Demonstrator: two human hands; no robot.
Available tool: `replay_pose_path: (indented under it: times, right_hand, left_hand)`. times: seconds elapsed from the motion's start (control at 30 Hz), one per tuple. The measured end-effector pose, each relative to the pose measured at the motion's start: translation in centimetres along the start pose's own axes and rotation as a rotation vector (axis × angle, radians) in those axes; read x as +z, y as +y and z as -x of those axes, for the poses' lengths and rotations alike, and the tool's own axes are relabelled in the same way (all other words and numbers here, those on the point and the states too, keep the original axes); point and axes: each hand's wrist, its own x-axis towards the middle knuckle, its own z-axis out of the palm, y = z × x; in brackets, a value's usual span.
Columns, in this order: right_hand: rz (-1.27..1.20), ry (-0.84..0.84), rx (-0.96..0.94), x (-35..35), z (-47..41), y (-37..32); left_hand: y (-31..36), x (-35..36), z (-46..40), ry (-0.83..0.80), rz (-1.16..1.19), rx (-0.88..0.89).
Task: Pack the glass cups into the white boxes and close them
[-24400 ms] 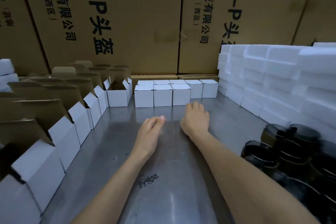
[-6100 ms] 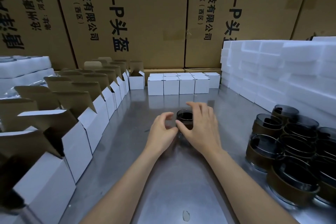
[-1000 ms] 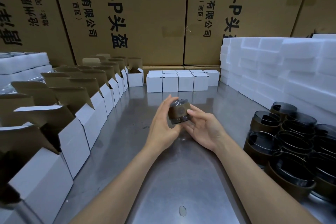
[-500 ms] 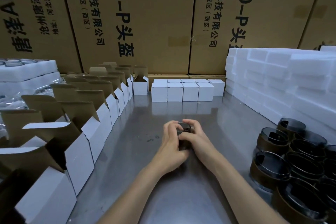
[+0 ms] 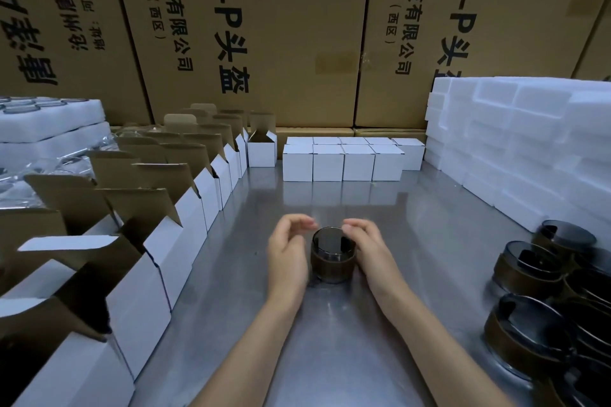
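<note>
A dark glass cup [image 5: 333, 256] with a brown sleeve stands upright on the metal table [image 5: 330, 357], in the middle. My right hand [image 5: 368, 249] lies against its right side, fingers curled over the far rim. My left hand [image 5: 287, 256] is just left of the cup with its fingers loosely curled and blurred, holding nothing. Open white boxes [image 5: 172, 241] with raised brown flaps line the left edge. Closed white boxes [image 5: 344, 160] stand in rows at the back. More dark glass cups [image 5: 535, 274] cluster at the right.
White foam blocks [image 5: 515, 142] are stacked along the right side behind the cups. Foam trays and plastic wrap [image 5: 46, 129] sit at the far left. Large brown cartons [image 5: 264, 26] form a wall behind the table.
The cup was held in the air and turned between both hands a second ago; it now stands on the table. My left hand has come off it, and both hands have spread apart.
</note>
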Motion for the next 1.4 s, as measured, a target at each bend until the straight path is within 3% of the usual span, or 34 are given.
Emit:
replay_pose_path:
  times: [0.13,0.27,0.4,0.53,0.7,0.8,0.9,1.23,1.4]
  right_hand:
    - [0.107,0.024,-0.030,0.5,-1.4,0.4]
    - [0.134,0.035,-0.070,0.5,-3.9,0.1]
    - [0.030,-0.074,0.044,0.3,-6.3,-0.2]
    - [-0.008,-0.069,0.078,0.4,-7.0,-0.2]
    - [-0.043,-0.035,0.086,0.7,-7.2,0.1]
    - [-0.046,-0.033,0.075,0.9,-7.2,0.1]
    - [-0.040,-0.039,0.075,0.8,-6.9,-0.1]
    - [-0.057,-0.037,0.011,0.4,-6.2,-0.4]
    - [-0.050,0.100,-0.089,0.0,-4.9,0.2]
  left_hand:
    - [-2.1,-0.3,-5.7,0.114,-0.171,-0.112]
    - [-5.0,-0.8,-13.7,-0.059,-0.618,-0.139]
    - [-6.6,-0.5,-20.5,-0.235,-0.984,-0.167]
    - [-7.0,0.6,-25.6,-0.248,-1.183,-0.039]
    - [-7.6,1.9,-29.9,-0.395,-1.473,0.104]
    - [-8.1,1.8,-31.3,-0.460,-1.605,0.057]
    - [-8.1,1.5,-32.0,-0.445,-1.624,0.083]
    - [-5.1,1.9,-29.2,-0.299,-1.316,0.137]
    - [-0.8,1.4,-25.1,-0.248,-1.250,0.292]
